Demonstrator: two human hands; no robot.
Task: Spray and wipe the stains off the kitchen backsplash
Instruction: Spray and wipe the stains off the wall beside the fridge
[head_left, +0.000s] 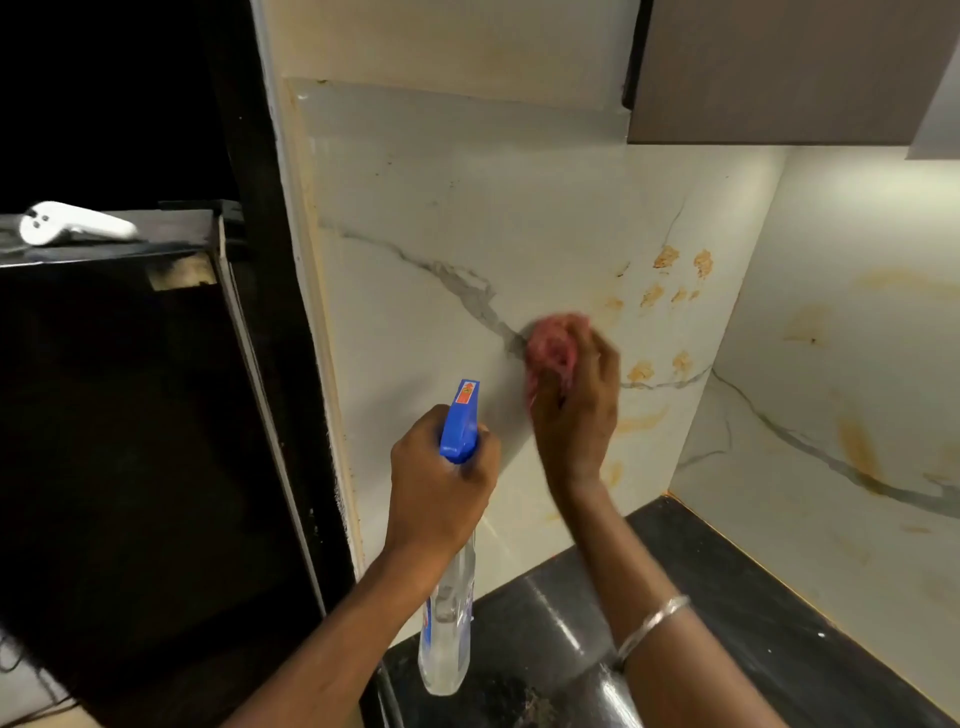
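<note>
The right hand (574, 415), gripping the pink cloth (551, 345) against the backsplash (415, 338), is the nearer of the 2 hands to the orange stains (666, 257) up and right, while the left hand (441, 483) grips the upright spray bottle (448, 623).

Both bare forearms rose from the near edge toward the far wall. The left hand (441, 483) was upright with its back to the camera, fingers curled round the neck of a spray bottle (460, 421). It sat lower and nearer than the other hand. The right hand (571, 410) reached farther and higher, just to the right, its back also to the camera. Its fingers were bent over a pink cloth (553, 345) and blurred. A thin bangle (652, 623) circled the right forearm near the wrist. The hands were close but apart.
</note>
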